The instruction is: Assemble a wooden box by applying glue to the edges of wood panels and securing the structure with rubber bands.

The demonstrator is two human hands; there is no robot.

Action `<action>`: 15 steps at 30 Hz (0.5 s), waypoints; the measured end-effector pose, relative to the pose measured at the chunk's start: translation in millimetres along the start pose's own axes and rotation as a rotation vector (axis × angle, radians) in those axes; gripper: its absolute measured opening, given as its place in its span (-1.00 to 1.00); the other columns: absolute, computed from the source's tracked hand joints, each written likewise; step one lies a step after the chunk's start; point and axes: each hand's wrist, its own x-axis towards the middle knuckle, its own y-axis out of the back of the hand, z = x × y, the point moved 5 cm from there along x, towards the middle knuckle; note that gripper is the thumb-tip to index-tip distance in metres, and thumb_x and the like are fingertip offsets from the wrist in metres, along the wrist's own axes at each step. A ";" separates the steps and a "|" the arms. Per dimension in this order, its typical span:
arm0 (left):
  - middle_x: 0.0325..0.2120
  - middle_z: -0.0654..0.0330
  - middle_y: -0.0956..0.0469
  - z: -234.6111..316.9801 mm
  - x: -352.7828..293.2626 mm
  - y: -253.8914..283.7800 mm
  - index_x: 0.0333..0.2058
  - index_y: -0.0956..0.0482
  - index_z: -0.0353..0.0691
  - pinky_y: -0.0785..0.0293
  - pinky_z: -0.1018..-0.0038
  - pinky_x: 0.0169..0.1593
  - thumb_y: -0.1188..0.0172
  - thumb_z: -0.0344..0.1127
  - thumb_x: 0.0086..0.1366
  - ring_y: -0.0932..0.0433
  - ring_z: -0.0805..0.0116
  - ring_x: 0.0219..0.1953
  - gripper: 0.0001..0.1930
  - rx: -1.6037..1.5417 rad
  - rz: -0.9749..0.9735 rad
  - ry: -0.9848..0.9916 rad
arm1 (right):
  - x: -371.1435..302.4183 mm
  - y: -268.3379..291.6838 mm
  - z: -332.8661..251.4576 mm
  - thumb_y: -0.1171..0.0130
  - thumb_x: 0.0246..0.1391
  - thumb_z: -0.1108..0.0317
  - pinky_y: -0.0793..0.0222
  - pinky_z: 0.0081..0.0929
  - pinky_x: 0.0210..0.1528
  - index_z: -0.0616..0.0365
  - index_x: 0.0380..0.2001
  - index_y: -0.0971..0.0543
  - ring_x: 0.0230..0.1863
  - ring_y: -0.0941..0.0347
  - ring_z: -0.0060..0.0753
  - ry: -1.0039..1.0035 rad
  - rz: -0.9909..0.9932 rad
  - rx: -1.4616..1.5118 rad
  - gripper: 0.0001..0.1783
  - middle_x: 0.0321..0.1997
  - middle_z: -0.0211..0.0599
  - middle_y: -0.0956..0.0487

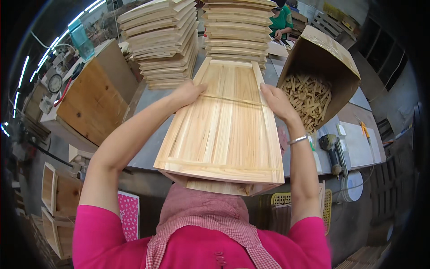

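Observation:
A pale wooden tapered box (224, 130), its flat slatted face up, lies in front of me with its wide end overhanging the near table edge. One tan band (233, 100) crosses its upper half, slightly slanted; another band (219, 166) runs across near the wide end. My left hand (190, 93) is closed on the left edge, beside the upper band's end. On the opposite edge my right hand (277, 102) grips at about the same height. The fingers of both hands are partly hidden by the box's sides, and whether they also hold the band is unclear.
Two tall stacks of wooden pieces (159, 45) (237, 31) stand behind the box. To the right, a tipped cardboard carton (320, 51) holds many tan bands (309, 98). A power tool (331, 152) and an orange-handled tool (365, 131) lie at right. Another person (282, 22) works beyond.

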 end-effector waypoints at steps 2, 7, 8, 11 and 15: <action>-0.12 -0.26 -0.61 18.5 -11.8 -2.6 -0.01 -0.53 -0.60 -0.46 0.18 0.04 -0.11 0.11 0.33 -0.63 -0.07 -0.08 -0.31 0.007 -0.033 0.012 | -5.9 6.6 -3.2 0.09 0.35 -0.12 -0.46 -0.21 -0.03 0.41 -0.19 -0.61 -0.14 -0.61 0.09 -0.011 -0.027 -0.064 -0.33 -0.21 0.23 -0.65; -0.11 -0.14 -0.65 14.0 -6.8 1.5 -0.01 -0.55 -0.53 -0.51 0.25 -0.01 -0.10 0.08 0.37 -0.66 0.10 -0.13 -0.37 0.128 0.005 0.058 | 8.6 19.7 -34.8 0.03 0.30 -0.17 -0.54 -0.28 -0.37 0.44 -0.29 -0.62 -0.39 -0.65 -0.09 -0.230 -0.136 -0.172 -0.29 -0.36 0.11 -0.66; -0.12 -0.14 -0.65 8.8 -3.7 -3.2 -0.02 -0.56 -0.54 -0.54 0.25 -0.06 -0.12 0.09 0.36 -0.67 0.10 -0.17 -0.36 -0.132 -0.051 0.133 | 14.9 18.1 -25.9 -0.01 0.26 -0.19 -0.49 -0.31 -0.50 0.45 -0.36 -0.62 -0.50 -0.62 -0.16 -0.339 -0.148 -0.165 -0.27 -0.43 0.06 -0.64; -0.18 -0.14 -0.65 0.5 4.6 -4.2 -0.05 -0.57 -0.58 -0.58 0.23 -0.14 -0.20 0.04 0.29 -0.68 0.10 -0.23 -0.37 -0.359 -0.085 0.193 | 18.0 3.2 -22.3 -0.08 0.21 -0.20 -0.42 -0.36 -0.59 0.49 -0.42 -0.62 -0.63 -0.53 -0.29 -0.453 -0.161 -0.086 -0.25 -0.55 -0.08 -0.60; -0.24 -0.10 -0.67 7.3 -10.0 6.6 -0.16 -0.64 -0.53 -0.59 0.25 -0.21 -0.22 0.05 0.20 -0.68 0.12 -0.30 -0.40 -0.171 0.013 0.103 | 18.4 -0.5 -6.9 -0.16 0.13 -0.08 -0.37 -0.33 -0.67 0.44 -0.57 -0.60 -0.66 -0.54 -0.30 -0.279 -0.178 -0.149 -0.37 -0.60 -0.08 -0.59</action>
